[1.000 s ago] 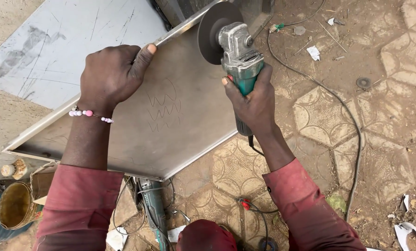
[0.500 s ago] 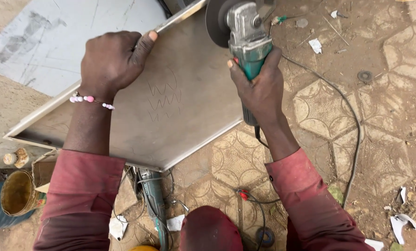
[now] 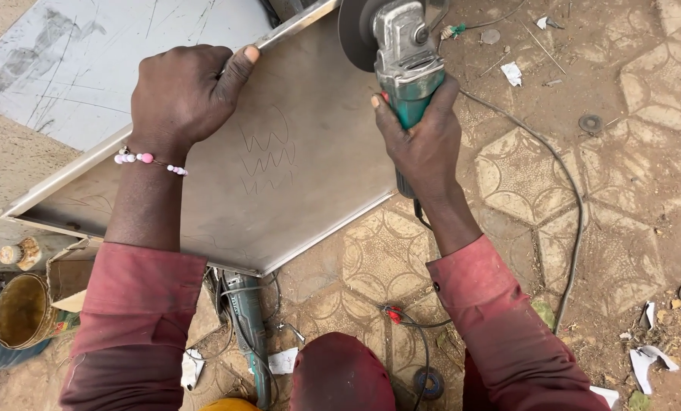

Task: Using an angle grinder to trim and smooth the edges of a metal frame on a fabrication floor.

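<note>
Left hand (image 3: 184,95), right hand (image 3: 424,141); both clenched

The right hand (image 3: 424,144) with the grinder (image 3: 403,57) now sits higher and further along the top edge of the metal sheet (image 3: 295,175) than a second ago; the grinder's disc (image 3: 355,34) is now partly cut off by the top of the view, where before it showed whole. The left hand (image 3: 184,95) on the sheet's raised rim also lies higher in the view. The sheet's near corner has drawn closer to the person, and more of the second grinder (image 3: 247,327) on the ground below it shows. The tin can (image 3: 24,312) at the left now appears lower in the view.
</note>
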